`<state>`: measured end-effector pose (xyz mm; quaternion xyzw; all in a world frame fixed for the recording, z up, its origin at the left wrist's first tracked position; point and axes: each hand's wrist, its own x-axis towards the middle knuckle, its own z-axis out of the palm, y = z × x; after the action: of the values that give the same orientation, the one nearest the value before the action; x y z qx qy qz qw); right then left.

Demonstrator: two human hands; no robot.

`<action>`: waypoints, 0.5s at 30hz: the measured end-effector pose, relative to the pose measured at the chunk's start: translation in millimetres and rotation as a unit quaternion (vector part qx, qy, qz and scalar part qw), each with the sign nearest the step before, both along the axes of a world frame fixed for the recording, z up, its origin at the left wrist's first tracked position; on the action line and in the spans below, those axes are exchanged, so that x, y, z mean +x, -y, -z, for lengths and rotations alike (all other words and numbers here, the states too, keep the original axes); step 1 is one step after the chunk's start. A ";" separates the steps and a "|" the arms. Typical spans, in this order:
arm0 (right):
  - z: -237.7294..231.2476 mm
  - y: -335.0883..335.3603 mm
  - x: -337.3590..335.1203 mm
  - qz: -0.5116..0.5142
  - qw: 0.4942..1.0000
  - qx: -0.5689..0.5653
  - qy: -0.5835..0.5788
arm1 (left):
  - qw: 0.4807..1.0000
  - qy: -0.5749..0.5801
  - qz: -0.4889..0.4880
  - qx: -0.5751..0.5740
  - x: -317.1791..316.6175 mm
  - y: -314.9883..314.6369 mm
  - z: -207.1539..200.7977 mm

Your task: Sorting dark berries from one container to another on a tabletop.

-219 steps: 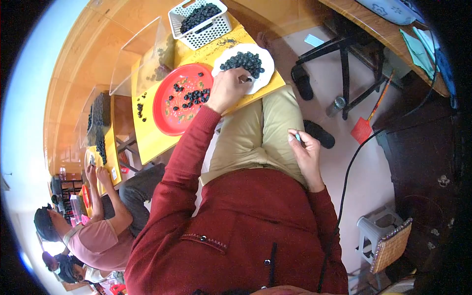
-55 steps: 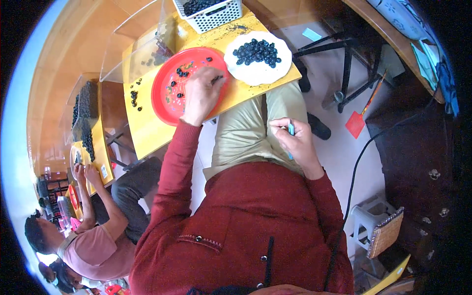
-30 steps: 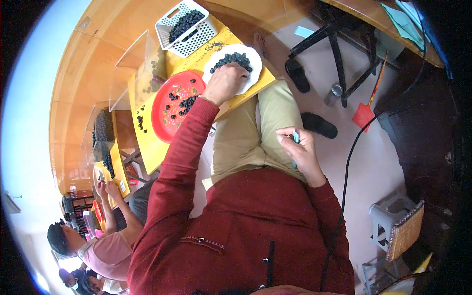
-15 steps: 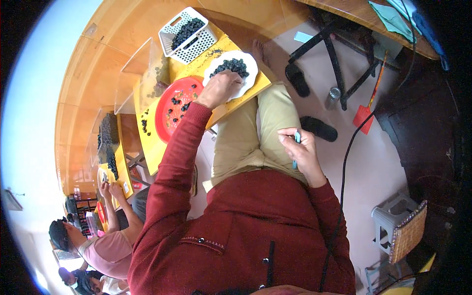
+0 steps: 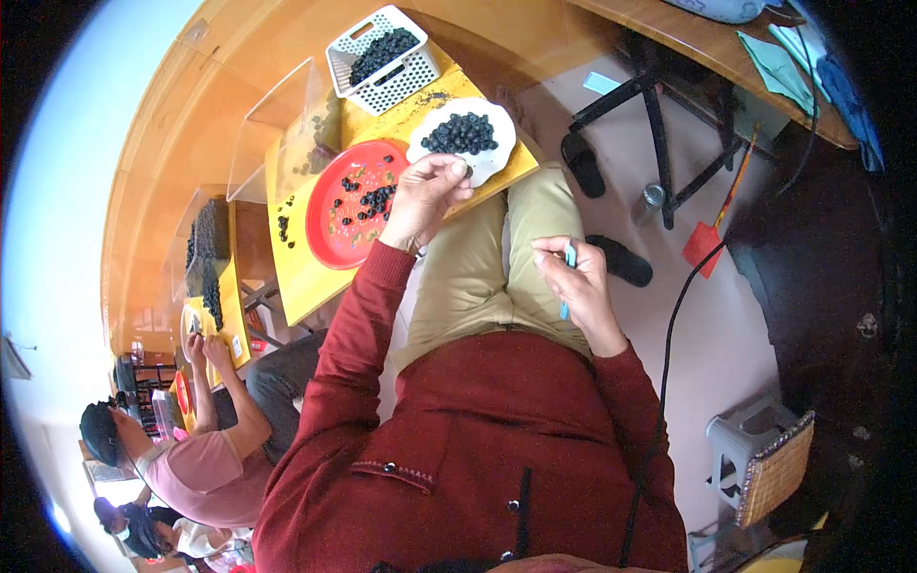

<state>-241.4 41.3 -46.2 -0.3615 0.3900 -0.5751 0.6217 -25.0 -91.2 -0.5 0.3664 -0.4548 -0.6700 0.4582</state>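
Observation:
My left hand (image 5: 426, 199) is raised over the near edge of the white plate (image 5: 499, 164), its thumb and fingers pinched on a small dark piece (image 5: 468, 172). A heap of small round black pieces (image 5: 462, 134) lies on that plate; I cannot tell what kind they are. Just left of the hand is a red round tray (image 5: 330, 250) with several scattered black pieces (image 5: 376, 201). Above my right thigh, my right hand (image 5: 579, 279) is closed around a slim light-blue tool (image 5: 569, 256), most of it hidden by the fingers.
A white perforated basket (image 5: 392, 88) full of black pieces stands at the far end of the yellow table (image 5: 304, 291), beside a clear panel (image 5: 277, 115). Another person (image 5: 205, 468) works at the left. Slippers (image 5: 619, 260), a red dustpan (image 5: 703, 246) and a grey stool (image 5: 740, 435) are at the right.
My left hand has drawn back from the heap on the white plate toward me and come up with a small dark piece. The right hand stays nearly in place with the blue tool.

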 end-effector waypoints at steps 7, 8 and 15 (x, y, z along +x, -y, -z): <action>-27.3 25.8 15.3 0.007 0.995 -0.070 -0.075 | 0.978 -0.178 -0.013 0.104 1.0 -30.0 6.6; -28.0 29.7 18.0 0.005 0.995 -0.067 -0.077 | 0.979 -0.177 -0.009 0.100 0.4 -33.1 6.8; -39.2 41.4 40.2 0.033 0.979 -0.172 -0.100 | 0.975 -0.210 0.031 0.066 1.6 -49.1 14.2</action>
<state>-201.3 -0.1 -7.1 -0.5055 0.3570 -0.6152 0.4885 -23.4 -42.2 -14.6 0.2324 -0.3148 -0.7745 0.4970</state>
